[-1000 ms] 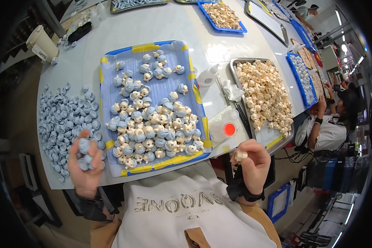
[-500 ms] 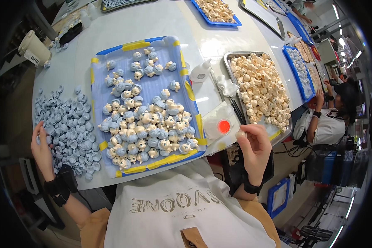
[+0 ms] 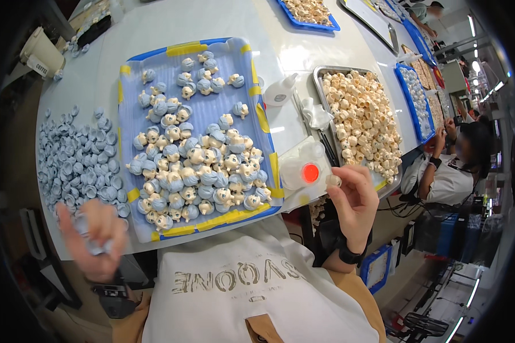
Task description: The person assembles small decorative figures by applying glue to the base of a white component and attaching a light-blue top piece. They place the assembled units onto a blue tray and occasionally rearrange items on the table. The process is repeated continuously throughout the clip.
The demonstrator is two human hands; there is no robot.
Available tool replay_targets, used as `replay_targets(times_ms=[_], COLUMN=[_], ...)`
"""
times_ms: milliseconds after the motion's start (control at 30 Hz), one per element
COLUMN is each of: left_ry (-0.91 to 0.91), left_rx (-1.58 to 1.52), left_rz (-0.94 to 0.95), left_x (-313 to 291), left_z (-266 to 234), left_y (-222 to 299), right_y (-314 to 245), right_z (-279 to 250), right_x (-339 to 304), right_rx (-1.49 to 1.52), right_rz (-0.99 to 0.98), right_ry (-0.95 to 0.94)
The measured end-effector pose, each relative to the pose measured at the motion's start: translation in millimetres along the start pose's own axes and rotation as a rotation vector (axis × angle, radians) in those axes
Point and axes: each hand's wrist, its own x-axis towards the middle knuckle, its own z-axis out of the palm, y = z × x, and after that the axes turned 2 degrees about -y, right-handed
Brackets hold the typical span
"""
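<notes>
Now a small cream piece [image 3: 333, 180] is held right of centre in the frame, pinched between the thumb and forefinger of the right hand [image 3: 355, 197], whose tips are brought together on it. It is shown with a dark hollow or mark, too small to be told apart. Compared with half a second ago, this grip has hardly been altered.

The larger change is seen at lower left. The left hand [image 3: 100, 231], which was stretched to the far left edge of the heap of light blue shells [image 3: 80, 154], has been drawn back toward the near table edge. Its fingers are curled, and a few blue pieces [image 3: 99, 247] seem to be clasped in them; because of motion blur, their number and the firmness of the grip cannot be told. Thus a piece of each colour is apparently in hand at once, though the hands are well apart and nothing has been joined between them.

Between the hands, the blue tray [image 3: 212, 107] is filled with cream-and-blue doll heads [image 3: 183, 177], crowded in its lower half and sparser above. Just left of the right hand's fingertips, a clear jar with a red-orange centre [image 3: 310, 172] is placed. Farther up on the right, a metal tray [image 3: 316, 74] is heaped with loose cream parts [image 3: 363, 123].
</notes>
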Motion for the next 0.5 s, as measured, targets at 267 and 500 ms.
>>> replay_targets(times_ms=[267, 500], left_ry=[0.02, -0.036], left_rx=[-0.259, -0.2], left_rz=[-0.458, -0.449], left_x=[30.8, 20.4], left_z=[32.0, 42.0], left_y=[-69.8, -73.6], right_y=[-16.7, -13.6], right_z=[-0.5, 6.0], right_x=[19.1, 25.6], right_rx=[-0.361, -0.487], right_rz=[-0.147, -0.276], right_ry=[-0.176, -0.182])
